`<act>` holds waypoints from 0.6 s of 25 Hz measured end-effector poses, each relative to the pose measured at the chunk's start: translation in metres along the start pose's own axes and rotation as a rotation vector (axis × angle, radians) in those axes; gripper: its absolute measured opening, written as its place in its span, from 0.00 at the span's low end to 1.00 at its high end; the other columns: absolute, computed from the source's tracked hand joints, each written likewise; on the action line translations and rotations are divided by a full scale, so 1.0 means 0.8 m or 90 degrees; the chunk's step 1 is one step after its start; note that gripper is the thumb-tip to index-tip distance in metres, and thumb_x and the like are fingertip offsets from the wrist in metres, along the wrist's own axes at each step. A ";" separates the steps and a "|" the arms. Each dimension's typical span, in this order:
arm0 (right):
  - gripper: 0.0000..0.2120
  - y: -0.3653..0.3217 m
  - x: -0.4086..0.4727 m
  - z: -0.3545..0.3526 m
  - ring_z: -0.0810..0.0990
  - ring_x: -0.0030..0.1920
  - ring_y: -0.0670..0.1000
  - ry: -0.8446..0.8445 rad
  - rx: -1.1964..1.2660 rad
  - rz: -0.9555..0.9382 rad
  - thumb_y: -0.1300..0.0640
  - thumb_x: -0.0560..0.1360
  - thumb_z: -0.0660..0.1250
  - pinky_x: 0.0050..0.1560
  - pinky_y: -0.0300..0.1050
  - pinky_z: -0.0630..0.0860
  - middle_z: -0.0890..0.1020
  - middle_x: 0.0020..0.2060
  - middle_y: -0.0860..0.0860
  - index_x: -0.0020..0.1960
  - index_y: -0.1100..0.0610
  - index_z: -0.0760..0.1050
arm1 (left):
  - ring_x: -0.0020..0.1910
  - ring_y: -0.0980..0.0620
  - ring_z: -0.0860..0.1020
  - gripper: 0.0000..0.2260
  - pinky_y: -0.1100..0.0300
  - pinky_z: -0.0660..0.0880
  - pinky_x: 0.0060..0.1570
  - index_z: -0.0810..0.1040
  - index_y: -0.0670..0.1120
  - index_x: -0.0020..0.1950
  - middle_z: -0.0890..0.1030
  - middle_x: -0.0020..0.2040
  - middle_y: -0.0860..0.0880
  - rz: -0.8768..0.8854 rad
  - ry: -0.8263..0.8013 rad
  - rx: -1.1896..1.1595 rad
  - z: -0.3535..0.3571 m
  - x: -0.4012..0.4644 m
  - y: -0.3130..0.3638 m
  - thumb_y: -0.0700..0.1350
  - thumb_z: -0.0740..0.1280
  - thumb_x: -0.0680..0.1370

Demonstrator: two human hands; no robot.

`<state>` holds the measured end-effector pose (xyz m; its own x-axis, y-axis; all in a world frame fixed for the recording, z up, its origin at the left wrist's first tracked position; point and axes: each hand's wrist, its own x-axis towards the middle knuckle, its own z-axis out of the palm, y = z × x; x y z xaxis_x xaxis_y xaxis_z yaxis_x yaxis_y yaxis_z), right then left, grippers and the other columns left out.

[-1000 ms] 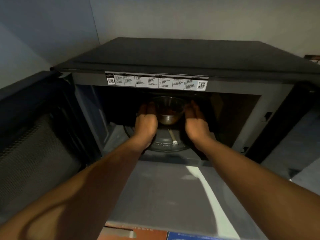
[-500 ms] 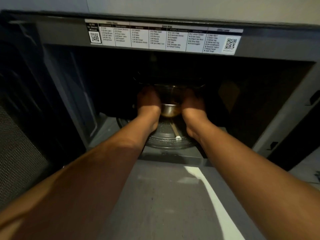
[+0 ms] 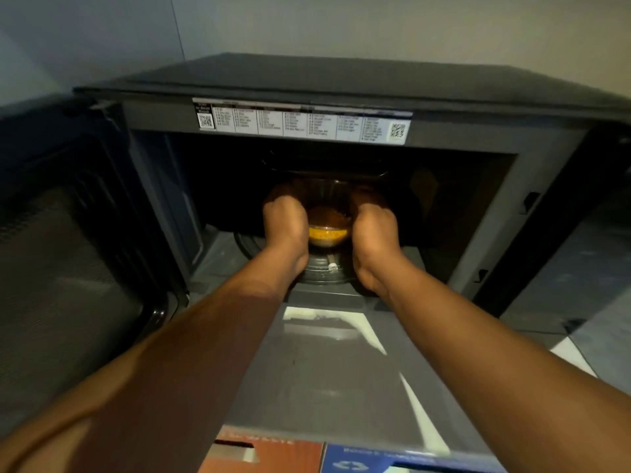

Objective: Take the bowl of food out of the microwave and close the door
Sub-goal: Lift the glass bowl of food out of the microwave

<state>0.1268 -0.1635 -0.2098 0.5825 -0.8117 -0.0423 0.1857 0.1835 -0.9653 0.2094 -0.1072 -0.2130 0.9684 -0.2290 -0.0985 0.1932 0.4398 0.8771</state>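
Left hand and right hand now clasp bowl between them, lifted off turntable; withdrawal begins, door open.

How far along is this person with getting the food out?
Done: the microwave door is swung open on the left. In hand: the left hand and right hand clasp the glass bowl of orange food, which is inside the cavity above the turntable. Left: bring the bowl out and shut the door.
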 end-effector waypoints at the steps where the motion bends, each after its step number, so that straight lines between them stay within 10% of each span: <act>1: 0.14 -0.004 -0.012 -0.003 0.80 0.42 0.57 -0.010 -0.009 0.004 0.59 0.77 0.58 0.42 0.49 0.77 0.80 0.40 0.58 0.52 0.67 0.78 | 0.41 0.45 0.77 0.13 0.57 0.76 0.38 0.79 0.39 0.52 0.78 0.44 0.41 -0.004 0.019 0.014 -0.003 -0.009 0.002 0.41 0.62 0.71; 11: 0.18 -0.050 -0.131 -0.057 0.78 0.60 0.49 -0.027 -0.033 0.007 0.54 0.83 0.55 0.57 0.42 0.77 0.78 0.62 0.51 0.72 0.54 0.69 | 0.51 0.49 0.84 0.13 0.62 0.80 0.49 0.79 0.37 0.61 0.85 0.53 0.42 0.009 -0.012 0.002 -0.023 -0.147 0.028 0.39 0.58 0.81; 15: 0.19 -0.065 -0.171 -0.091 0.77 0.62 0.49 -0.024 -0.024 0.033 0.53 0.84 0.55 0.57 0.38 0.74 0.76 0.66 0.51 0.73 0.53 0.68 | 0.46 0.54 0.83 0.12 0.70 0.76 0.37 0.79 0.38 0.60 0.84 0.48 0.46 0.020 0.004 0.009 -0.017 -0.212 0.037 0.38 0.58 0.81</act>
<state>-0.0198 -0.1024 -0.1728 0.6196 -0.7804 -0.0840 0.1250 0.2037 -0.9710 0.0530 -0.0436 -0.1763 0.9749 -0.2099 -0.0737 0.1604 0.4338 0.8866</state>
